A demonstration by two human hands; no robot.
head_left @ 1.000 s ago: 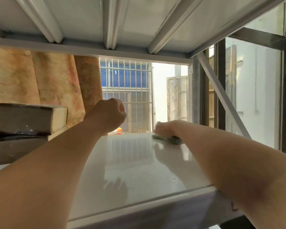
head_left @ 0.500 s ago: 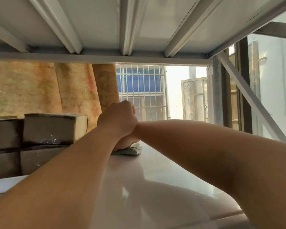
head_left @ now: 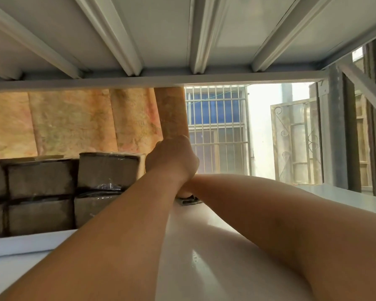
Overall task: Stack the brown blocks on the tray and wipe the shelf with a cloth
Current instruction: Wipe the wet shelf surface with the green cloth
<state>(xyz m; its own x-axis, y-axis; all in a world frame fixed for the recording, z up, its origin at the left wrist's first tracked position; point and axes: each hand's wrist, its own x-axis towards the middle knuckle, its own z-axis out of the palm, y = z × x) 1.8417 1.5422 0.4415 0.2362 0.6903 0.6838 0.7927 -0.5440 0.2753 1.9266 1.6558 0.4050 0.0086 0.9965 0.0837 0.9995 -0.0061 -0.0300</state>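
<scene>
We are seeing daylight coming through a barred window; orange patterned curtain hanging to its left, metal gate right.

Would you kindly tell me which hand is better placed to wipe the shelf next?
Probably the right hand: it sits at the cloth on the shelf, though the left wrist hides most of it. The left hand is a raised fist, clear of the cloth.

Daylight floods through the window; glare on shelf; edges bowed.
</scene>
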